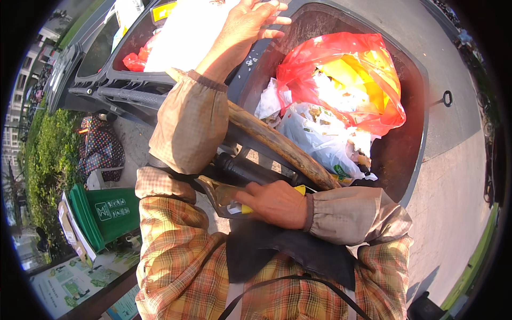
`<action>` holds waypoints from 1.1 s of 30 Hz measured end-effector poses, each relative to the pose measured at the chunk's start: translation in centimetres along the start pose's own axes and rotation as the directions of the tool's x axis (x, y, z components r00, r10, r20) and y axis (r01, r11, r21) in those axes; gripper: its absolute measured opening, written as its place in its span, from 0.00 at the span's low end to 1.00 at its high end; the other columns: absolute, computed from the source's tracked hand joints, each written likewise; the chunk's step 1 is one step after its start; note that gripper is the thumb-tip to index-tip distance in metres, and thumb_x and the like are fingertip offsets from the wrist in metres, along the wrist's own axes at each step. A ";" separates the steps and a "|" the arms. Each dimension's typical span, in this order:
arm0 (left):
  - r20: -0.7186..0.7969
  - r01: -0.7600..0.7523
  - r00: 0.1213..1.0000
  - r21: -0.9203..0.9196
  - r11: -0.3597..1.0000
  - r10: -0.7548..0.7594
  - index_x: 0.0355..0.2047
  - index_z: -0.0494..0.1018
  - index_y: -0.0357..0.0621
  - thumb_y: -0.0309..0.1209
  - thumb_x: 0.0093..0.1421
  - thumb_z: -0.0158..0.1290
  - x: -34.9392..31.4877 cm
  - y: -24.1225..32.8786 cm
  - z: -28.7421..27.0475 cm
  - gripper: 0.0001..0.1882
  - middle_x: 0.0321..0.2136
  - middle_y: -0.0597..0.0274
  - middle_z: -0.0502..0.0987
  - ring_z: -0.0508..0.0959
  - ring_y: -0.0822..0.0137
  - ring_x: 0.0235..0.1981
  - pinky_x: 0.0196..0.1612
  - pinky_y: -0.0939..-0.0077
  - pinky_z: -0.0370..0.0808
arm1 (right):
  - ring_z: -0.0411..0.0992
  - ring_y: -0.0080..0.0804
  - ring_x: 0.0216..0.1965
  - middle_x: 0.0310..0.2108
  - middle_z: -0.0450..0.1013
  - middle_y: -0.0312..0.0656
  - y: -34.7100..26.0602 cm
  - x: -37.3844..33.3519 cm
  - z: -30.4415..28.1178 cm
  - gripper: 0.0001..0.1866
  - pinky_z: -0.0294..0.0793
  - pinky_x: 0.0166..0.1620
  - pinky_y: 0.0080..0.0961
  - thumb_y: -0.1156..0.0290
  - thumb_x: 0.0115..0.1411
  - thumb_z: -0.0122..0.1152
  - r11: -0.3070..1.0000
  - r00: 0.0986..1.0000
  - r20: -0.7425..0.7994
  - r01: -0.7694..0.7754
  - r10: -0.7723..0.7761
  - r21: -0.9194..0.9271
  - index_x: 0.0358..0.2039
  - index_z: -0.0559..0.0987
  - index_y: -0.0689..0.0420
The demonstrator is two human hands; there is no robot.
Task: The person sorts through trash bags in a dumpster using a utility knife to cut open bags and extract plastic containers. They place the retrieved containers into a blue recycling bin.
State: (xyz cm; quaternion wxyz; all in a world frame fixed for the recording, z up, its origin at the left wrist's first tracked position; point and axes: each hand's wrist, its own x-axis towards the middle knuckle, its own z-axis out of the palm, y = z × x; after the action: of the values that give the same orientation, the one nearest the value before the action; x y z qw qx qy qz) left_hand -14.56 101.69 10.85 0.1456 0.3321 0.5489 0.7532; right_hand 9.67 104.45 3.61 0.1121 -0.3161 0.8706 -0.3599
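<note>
My left hand (250,25) is raised at the top, its fingers stretched and apart, with nothing seen in them. It is over the rims of two dark bins, beside a glaring white thing (188,34) too overexposed to name. My right hand (280,202) is low in front of my body, closed round a yellow-handled thing with a pale end (234,208); its kind does not show. Just beyond, a thick wooden pole (280,144) slants along the near side of the right bin (418,101). Inside that bin lie an open red plastic bag (290,66) and a white plastic bag (309,133).
The second dark bin (120,58) stands at the upper left with red plastic in it. A green bin (114,213) is at the lower left, near a dotted dark cloth bundle (101,146) and bushes (45,160). Pale pavement (450,213) stretches off to the right.
</note>
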 end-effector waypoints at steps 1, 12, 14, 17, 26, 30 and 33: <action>-0.001 0.011 1.000 0.000 1.000 -0.011 0.52 0.58 0.39 0.39 0.57 0.50 0.1 -0.4 -0.1 0.26 0.41 0.54 0.70 0.75 0.67 0.35 0.34 0.77 0.73 | 0.70 0.47 0.24 0.28 0.68 0.47 -0.3 0.2 -0.7 0.20 0.69 0.26 0.38 0.66 0.47 0.60 0.999 0.999 0.037 -0.039 0.038 0.038 0.39 0.65 0.55; 0.610 -0.394 0.775 0.670 0.629 -0.164 0.44 0.69 0.41 0.24 0.52 0.46 1.7 -15.2 5.0 0.17 0.41 0.55 0.73 0.74 0.60 0.40 0.41 0.71 0.71 | 0.59 0.13 0.13 0.19 0.68 0.31 11.2 -13.1 -15.1 0.06 0.57 0.15 0.11 0.76 0.54 0.56 0.722 0.293 -0.660 -0.295 0.692 0.626 0.33 0.72 0.60; 0.673 -0.544 0.709 0.712 0.444 -0.211 0.51 0.62 0.46 0.24 0.51 0.47 0.6 -20.3 4.5 0.25 0.46 0.54 0.70 0.73 0.54 0.42 0.44 0.67 0.70 | 0.59 0.12 0.13 0.23 0.72 0.34 12.9 -13.4 -15.9 0.06 0.58 0.16 0.11 0.75 0.55 0.55 0.696 0.252 -0.649 -0.269 0.718 0.666 0.34 0.73 0.58; 0.634 -0.580 0.695 0.773 0.257 -0.338 0.59 0.50 0.54 0.25 0.51 0.48 -0.9 -23.5 3.3 0.34 0.52 0.55 0.65 0.72 0.51 0.44 0.45 0.63 0.70 | 0.59 0.12 0.12 0.22 0.71 0.33 14.8 -13.8 -15.3 0.07 0.58 0.16 0.11 0.76 0.54 0.56 0.668 0.251 -0.620 -0.248 0.743 0.701 0.35 0.73 0.59; 0.286 -0.550 0.342 0.833 0.057 -0.895 0.49 0.67 0.61 0.39 0.50 0.52 0.0 -23.6 2.2 0.24 0.42 0.60 0.74 0.75 0.56 0.41 0.41 0.62 0.72 | 0.70 0.30 0.24 0.25 0.72 0.44 19.7 -14.2 -11.3 0.10 0.68 0.28 0.25 0.71 0.52 0.56 0.638 0.260 -0.595 -0.467 0.760 0.611 0.34 0.73 0.62; 0.123 -0.531 0.160 0.847 0.020 -0.979 0.34 0.77 0.52 0.33 0.45 0.54 2.1 -21.2 4.7 0.13 0.37 0.58 0.76 0.75 0.57 0.40 0.40 0.64 0.73 | 0.71 0.43 0.28 0.28 0.71 0.49 22.3 -14.4 -8.1 0.12 0.69 0.30 0.30 0.73 0.50 0.54 0.710 0.318 -0.685 -0.569 0.656 0.415 0.36 0.72 0.62; 0.116 -0.631 0.156 0.775 -0.008 -0.981 0.34 0.76 0.47 0.31 0.43 0.54 0.3 -22.5 4.6 0.15 0.37 0.55 0.76 0.76 0.57 0.39 0.40 0.64 0.73 | 0.70 0.53 0.33 0.38 0.68 0.54 22.2 -14.2 -6.3 0.21 0.70 0.36 0.38 0.75 0.45 0.58 0.785 0.472 -0.730 -0.603 0.494 0.141 0.42 0.69 0.60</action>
State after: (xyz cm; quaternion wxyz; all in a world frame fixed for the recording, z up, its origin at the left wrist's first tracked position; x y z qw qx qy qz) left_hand -14.98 113.22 -8.98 0.3436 0.5401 0.6944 -0.3287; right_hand 7.54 128.93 -7.85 -0.1599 0.1457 0.9153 -0.3397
